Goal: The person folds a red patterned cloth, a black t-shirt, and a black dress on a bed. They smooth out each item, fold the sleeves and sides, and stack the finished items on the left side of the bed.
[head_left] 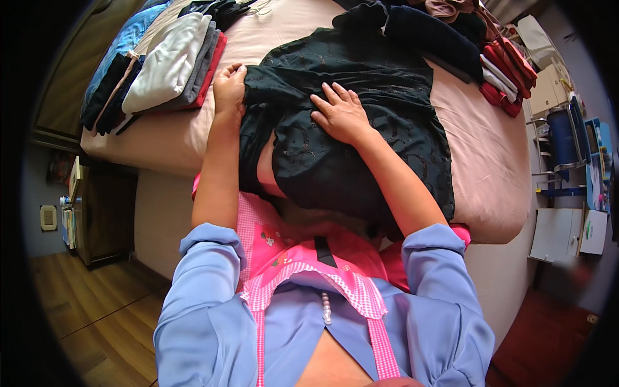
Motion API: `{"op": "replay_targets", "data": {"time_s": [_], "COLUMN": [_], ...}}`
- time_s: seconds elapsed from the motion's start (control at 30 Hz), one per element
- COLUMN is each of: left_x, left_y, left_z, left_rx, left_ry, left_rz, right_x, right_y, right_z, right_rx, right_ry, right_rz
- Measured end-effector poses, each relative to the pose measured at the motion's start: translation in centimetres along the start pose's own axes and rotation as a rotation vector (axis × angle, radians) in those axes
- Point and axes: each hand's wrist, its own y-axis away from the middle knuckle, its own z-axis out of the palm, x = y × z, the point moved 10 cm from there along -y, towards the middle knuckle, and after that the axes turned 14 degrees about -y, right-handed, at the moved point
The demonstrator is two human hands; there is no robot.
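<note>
A dark green-black patterned garment (pixel 387 122) lies spread on the bed in front of me, its lower part hanging toward the near edge. At its left side my left hand (pixel 230 90) pinches the cloth's edge between thumb and fingers. My right hand (pixel 342 115) rests on the middle of the garment, palm down with fingers apart. Creases run through the fabric between the two hands. A gap in the left part of the cloth shows the pale sheet. What kind of garment it is, I cannot tell.
The bed (pixel 493 155) has a pale pink sheet. Folded clothes (pixel 169 64) are stacked at the far left, with more dark clothes (pixel 432 39) and red and white ones (pixel 506 74) at the far right. A dark cabinet (pixel 106 213) stands left; a shelf unit (pixel 561 142) stands right.
</note>
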Motion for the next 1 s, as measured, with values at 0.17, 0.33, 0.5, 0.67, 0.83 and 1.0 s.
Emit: {"op": "replay_targets", "data": {"time_s": [0.17,0.33,0.5,0.67,0.83,1.0], "left_x": [2.1,2.1,5.2,-4.0,-4.8,-1.1], "left_y": [3.0,6.1,7.2,9.2,8.2,9.8], "left_z": [7.1,15.3,16.1,18.7,18.3,15.7], "left_rx": [-0.089,-0.522,-0.198,-0.387,-0.418,-0.352], "left_ry": [-0.159,-0.071,-0.946,-1.607,-1.622,-1.111], "left_rz": [-0.077,-0.057,0.858,0.706,0.573,0.72], "right_x": [1.2,2.5,6.1,8.9,14.0,13.9], "right_y": [0.1,2.4,7.8,9.7,11.8,12.2], "right_z": [-1.4,-7.0,-13.2,-15.7,-10.4,-10.2], "right_rx": [0.109,0.361,0.536,0.411,-0.066,0.03], "right_ry": [-0.16,-0.377,-0.282,0.222,0.375,0.374], "right_rz": [0.01,0.137,0.296,0.465,0.834,0.777]}}
